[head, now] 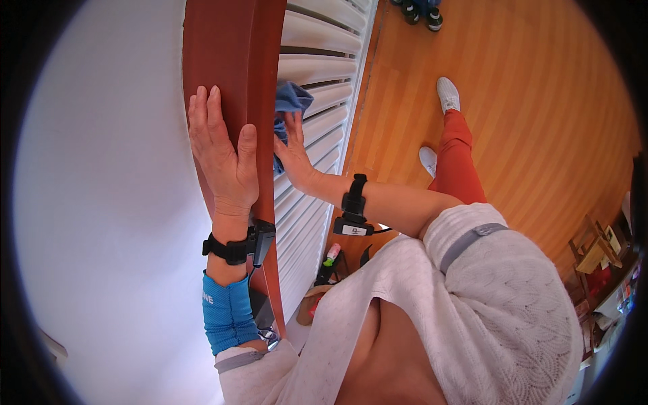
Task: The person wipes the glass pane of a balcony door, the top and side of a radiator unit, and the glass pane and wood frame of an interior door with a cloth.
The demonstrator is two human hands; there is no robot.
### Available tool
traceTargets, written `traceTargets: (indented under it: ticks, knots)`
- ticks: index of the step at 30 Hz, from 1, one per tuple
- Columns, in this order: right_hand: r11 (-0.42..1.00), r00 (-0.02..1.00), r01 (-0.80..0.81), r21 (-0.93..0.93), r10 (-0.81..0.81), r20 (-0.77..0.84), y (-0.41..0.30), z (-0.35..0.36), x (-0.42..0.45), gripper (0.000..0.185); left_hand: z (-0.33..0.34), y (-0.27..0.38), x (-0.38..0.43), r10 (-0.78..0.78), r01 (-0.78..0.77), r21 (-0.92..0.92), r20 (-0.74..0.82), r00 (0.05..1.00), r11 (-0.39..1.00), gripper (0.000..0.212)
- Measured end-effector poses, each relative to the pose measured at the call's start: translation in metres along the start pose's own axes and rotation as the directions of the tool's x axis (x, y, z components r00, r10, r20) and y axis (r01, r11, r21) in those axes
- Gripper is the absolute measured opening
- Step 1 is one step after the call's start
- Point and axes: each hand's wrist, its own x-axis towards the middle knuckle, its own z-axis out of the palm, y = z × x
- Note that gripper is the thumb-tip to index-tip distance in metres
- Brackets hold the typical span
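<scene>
My left hand (223, 157) lies flat on a reddish-brown wooden ledge (220, 40), fingers pointing away and thumb spread; nothing is in it. Lower, on the ledge's right side, my right hand (297, 159) holds a blue cloth (293, 96) up against the ledge's front edge and the white slatted radiator (316, 93). Part of the cloth is hidden behind the ledge and my fingers. Black straps with small devices circle both of my forearms, and a blue sleeve covers part of the left one.
A white wall (111, 152) borders the ledge on the left. Wood flooring (531, 126) spreads to the right, under my white shoes. Dark bottles (434, 19) stand at the top. A pink-and-green bottle (331, 254) and a brown bag (306, 306) are by the radiator's near end. Wooden furniture (597, 253) is at right.
</scene>
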Motion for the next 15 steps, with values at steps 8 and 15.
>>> traceTargets:
  ticks: [8, 15]
  knots:
    - [0.918, 0.938, -0.092, -0.386, -0.05, -0.343, 0.037, -0.028, 0.047, 0.063, -0.006, 0.014, 0.007, 0.011, -0.012, 0.004, 0.026, 1.0, 1.0, 0.055]
    - [0.953, 0.769, -0.302, 0.026, 0.26, -0.583, 0.079, -0.089, 0.087, 0.079, -0.022, 0.022, 0.002, 0.011, -0.01, -0.062, 0.016, 1.0, 0.998, 0.06]
